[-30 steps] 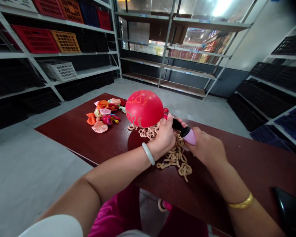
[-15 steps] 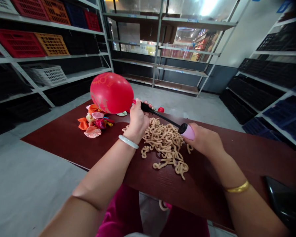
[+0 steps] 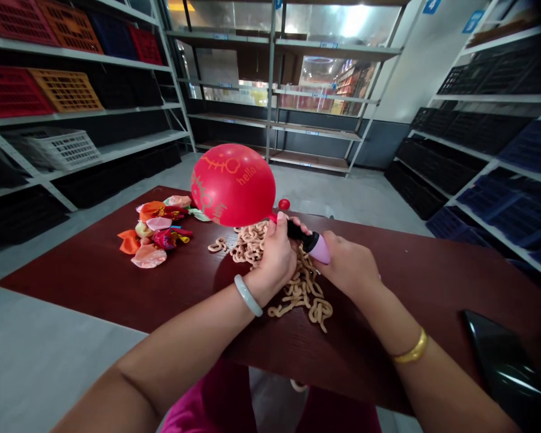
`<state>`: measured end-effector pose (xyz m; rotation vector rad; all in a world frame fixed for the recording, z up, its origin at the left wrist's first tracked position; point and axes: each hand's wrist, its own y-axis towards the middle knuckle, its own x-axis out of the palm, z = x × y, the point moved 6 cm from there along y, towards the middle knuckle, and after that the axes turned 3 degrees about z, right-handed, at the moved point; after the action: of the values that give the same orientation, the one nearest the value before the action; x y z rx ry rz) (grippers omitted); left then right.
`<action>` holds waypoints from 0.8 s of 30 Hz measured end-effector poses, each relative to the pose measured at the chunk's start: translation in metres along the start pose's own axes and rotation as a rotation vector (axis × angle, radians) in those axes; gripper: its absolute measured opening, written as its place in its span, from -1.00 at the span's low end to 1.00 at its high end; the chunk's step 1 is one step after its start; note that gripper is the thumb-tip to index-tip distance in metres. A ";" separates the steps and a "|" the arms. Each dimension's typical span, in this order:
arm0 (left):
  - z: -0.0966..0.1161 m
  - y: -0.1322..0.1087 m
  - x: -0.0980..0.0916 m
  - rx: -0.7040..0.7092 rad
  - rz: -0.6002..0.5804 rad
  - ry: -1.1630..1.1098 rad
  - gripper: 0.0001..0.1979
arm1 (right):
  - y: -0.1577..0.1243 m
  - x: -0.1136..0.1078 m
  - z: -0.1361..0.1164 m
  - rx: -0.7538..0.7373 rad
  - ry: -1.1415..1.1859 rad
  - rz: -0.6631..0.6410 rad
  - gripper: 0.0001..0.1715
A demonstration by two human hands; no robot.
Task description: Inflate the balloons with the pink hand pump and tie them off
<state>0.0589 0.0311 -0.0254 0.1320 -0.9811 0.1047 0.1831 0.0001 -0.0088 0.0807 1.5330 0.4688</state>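
Note:
A red balloon (image 3: 234,183) with printed letters and drawings is swollen with air and sits on the nozzle end of a hand balloon pump (image 3: 316,246). My left hand (image 3: 276,255) is closed around the balloon's neck and the black front part of the pump. Wrapped over the pump's pale purple handle is my right hand (image 3: 350,264). The handle lies close against the black part, so no rod shows between them. Beneath both hands, a heap of beige, curly, worm-like pieces (image 3: 304,294) spreads over the dark red table (image 3: 198,300), partly hidden by my left hand.
Several uninflated balloons (image 3: 148,243) lie in a pile on the left of the table. A black phone-like object (image 3: 496,349) rests at the right. A small red ball-like thing (image 3: 284,204) shows beyond the far edge. Shelves with crates (image 3: 65,90) stand around.
My right hand has pushed the pump's handle in towards my left hand, and the rod has gone out of sight. The balloon looks slightly larger. The view has shifted somewhat.

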 end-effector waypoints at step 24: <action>0.028 0.029 -0.010 0.021 -0.015 -0.061 -0.82 | 0.008 -0.012 0.035 -0.058 -0.144 0.074 -0.54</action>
<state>0.0264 0.0546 -0.0162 0.1623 -1.0399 0.0972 0.2151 0.0117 0.0072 0.1239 1.3777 0.5539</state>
